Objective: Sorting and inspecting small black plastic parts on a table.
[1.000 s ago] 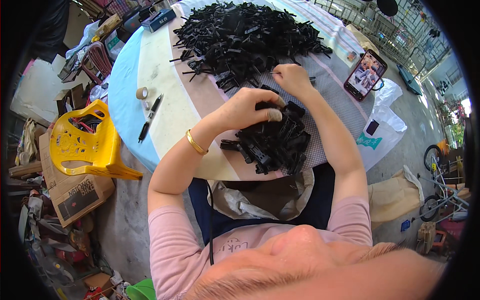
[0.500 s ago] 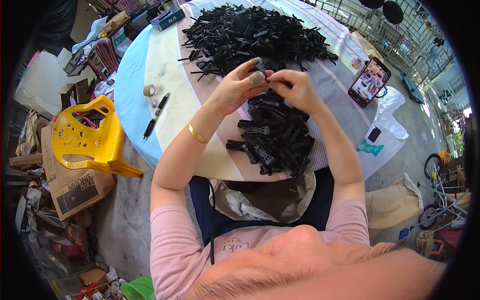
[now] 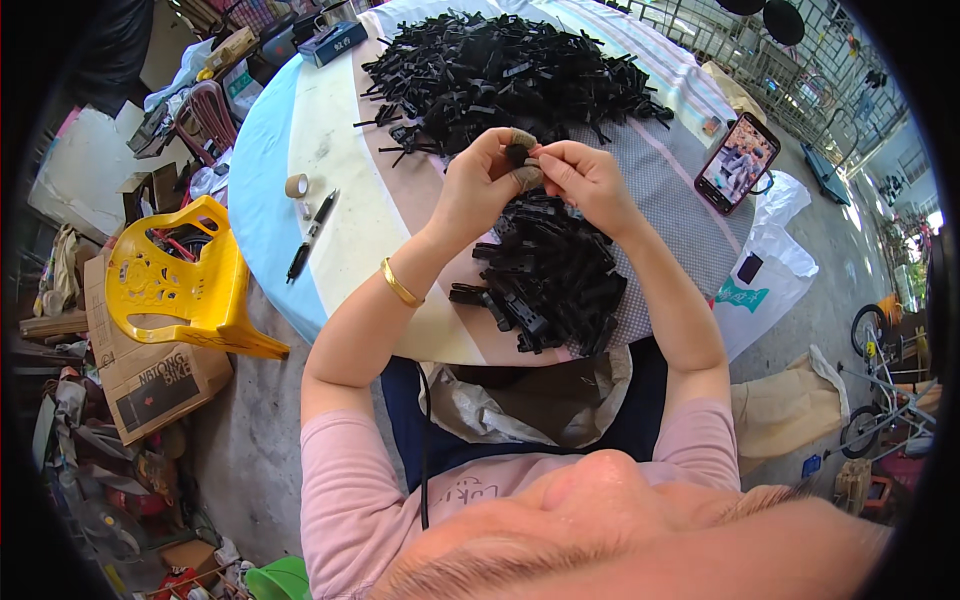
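Over the table, between two heaps, my left hand (image 3: 483, 183) is closed around a small black plastic part (image 3: 517, 154). Pale coverings wrap its thumb and a fingertip, and a gold bangle circles the wrist. Fingertips of my right hand (image 3: 585, 180) pinch at the same spot; what they grip is too small to make out. Just beyond lies a large heap of black plastic parts with short prongs (image 3: 500, 75). A smaller pile of longer black plastic pieces (image 3: 555, 280) sits on the near side, partly below my hands.
On the cloth-covered round table (image 3: 330, 120) lie a black pen (image 3: 312, 236), a tape roll (image 3: 297, 185) and a blue box (image 3: 333, 42). A phone (image 3: 738, 163) stands at the right edge. A yellow chair (image 3: 180, 275) is at left; an open sack (image 3: 530, 405) lies at my lap.
My left hand has rolled inward and its fingers have curled, bringing the black part into sight. My right hand has shifted slightly, its fingertips still meeting the left ones.
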The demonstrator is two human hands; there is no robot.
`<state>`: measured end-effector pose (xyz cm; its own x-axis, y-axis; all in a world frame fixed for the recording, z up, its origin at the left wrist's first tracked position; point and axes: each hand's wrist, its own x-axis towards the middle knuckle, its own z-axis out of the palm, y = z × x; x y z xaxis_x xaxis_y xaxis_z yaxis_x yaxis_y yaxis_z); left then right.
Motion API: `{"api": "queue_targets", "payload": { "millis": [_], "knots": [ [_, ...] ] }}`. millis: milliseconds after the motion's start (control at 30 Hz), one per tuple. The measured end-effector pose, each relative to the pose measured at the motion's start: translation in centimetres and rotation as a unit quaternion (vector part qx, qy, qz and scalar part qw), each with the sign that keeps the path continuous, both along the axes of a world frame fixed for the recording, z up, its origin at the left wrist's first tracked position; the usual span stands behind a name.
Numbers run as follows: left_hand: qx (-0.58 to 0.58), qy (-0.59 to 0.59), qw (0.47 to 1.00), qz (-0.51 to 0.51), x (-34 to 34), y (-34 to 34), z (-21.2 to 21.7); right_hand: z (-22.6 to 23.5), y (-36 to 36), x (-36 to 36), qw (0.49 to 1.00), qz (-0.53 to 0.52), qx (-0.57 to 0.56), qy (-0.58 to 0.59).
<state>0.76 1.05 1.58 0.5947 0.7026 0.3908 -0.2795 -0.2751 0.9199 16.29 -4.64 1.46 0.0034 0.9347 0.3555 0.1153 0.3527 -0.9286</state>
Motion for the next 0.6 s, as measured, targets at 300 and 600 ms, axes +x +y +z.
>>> {"api": "queue_targets", "payload": {
  "millis": [300,600],
  "knots": [
    [0.077,0.028,0.995,0.052,-0.21,-0.01,-0.60,0.39,-0.38,-0.47,0.996,0.010,-0.083,0.036],
    [0.220,0.114,0.956,0.154,0.09,-0.69,-0.27,0.57,-0.34,0.14,0.997,-0.017,-0.072,0.016]
  ]
}}
